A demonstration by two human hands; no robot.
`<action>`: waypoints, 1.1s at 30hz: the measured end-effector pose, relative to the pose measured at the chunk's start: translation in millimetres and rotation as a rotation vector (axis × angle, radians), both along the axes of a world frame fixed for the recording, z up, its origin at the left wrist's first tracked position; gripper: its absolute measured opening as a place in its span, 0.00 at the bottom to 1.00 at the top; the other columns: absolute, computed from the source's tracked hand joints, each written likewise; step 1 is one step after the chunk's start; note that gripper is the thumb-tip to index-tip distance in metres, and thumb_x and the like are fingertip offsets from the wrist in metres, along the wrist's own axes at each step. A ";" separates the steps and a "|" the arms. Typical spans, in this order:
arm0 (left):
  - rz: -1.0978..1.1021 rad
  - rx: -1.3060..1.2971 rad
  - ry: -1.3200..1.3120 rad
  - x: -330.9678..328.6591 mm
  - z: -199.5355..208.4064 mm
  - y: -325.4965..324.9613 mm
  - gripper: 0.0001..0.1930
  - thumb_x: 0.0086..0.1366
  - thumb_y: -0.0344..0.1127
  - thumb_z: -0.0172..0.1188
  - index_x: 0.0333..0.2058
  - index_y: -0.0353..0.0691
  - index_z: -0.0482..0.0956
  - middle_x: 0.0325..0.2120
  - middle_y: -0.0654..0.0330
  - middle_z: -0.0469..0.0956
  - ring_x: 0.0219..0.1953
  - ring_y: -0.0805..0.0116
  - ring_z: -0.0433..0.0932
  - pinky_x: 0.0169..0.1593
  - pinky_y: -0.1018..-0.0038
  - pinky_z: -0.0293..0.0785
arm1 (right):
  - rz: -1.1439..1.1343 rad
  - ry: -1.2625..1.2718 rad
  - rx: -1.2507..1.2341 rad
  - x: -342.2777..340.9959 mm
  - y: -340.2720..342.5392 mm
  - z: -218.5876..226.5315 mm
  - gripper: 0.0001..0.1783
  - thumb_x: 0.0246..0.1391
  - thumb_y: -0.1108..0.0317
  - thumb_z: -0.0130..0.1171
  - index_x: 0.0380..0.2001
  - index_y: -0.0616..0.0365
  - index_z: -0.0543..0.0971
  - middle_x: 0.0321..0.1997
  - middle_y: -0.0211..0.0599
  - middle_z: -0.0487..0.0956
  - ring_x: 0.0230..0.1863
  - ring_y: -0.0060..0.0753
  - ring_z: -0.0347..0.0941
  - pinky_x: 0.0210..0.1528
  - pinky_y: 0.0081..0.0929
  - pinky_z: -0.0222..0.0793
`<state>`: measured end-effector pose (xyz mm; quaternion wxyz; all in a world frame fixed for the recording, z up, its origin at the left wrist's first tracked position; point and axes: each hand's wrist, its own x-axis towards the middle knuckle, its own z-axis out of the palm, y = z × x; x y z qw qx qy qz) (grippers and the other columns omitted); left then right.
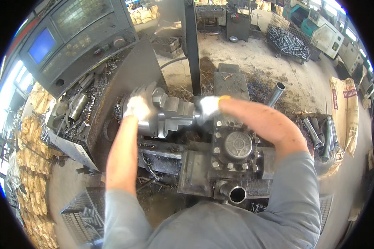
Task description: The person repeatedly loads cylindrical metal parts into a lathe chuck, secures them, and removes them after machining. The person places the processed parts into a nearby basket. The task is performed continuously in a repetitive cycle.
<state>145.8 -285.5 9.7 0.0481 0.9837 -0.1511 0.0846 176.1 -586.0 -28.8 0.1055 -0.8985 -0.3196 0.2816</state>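
Observation:
A lathe chuck (153, 120) with stepped steel jaws (174, 113) fills the middle of the view. My left hand (138, 107), in a white glove, lies against the chuck's left side; motion smears its fingers. My right hand (209, 109), gloved in white with a yellow cuff, is closed at the right end of the jaws around a short grey metal workpiece (197, 113). Most of that piece is hidden by the glove and the jaws. Just below and right of my right hand is the bolted tool turret (238, 145), with a round cap on top.
A control panel (77, 45) with a blue screen rises at the left. Metal chips and parts cover a ledge (77, 106) beside the chuck. One tube (275, 94) sticks up behind the turret; an open pipe end (237, 194) faces me. Several steel tubes (320, 137) lie right.

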 end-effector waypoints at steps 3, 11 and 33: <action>0.009 -0.087 -0.330 -12.9 -35.5 15.1 0.47 0.53 0.41 0.74 0.72 0.37 0.67 0.62 0.41 0.78 0.67 0.40 0.74 0.76 0.48 0.62 | 0.002 0.104 -0.114 15.1 10.1 -10.3 0.25 0.48 0.51 0.77 0.42 0.60 0.89 0.46 0.47 0.90 0.43 0.45 0.88 0.47 0.47 0.85; 0.029 -0.166 -0.378 -20.4 -42.3 23.3 0.40 0.56 0.41 0.69 0.67 0.36 0.71 0.61 0.41 0.78 0.68 0.41 0.72 0.77 0.46 0.59 | -0.185 0.245 0.015 16.7 3.4 -18.8 0.25 0.44 0.50 0.82 0.36 0.61 0.92 0.38 0.39 0.90 0.35 0.32 0.82 0.38 0.37 0.77; 0.203 -2.151 1.147 -258.6 -180.4 -37.0 0.28 0.67 0.35 0.73 0.63 0.39 0.76 0.56 0.56 0.81 0.57 0.61 0.81 0.60 0.65 0.80 | -0.855 -0.242 0.341 -356.2 97.9 -61.5 0.66 0.42 0.38 0.80 0.77 0.58 0.59 0.67 0.62 0.77 0.56 0.71 0.82 0.60 0.57 0.78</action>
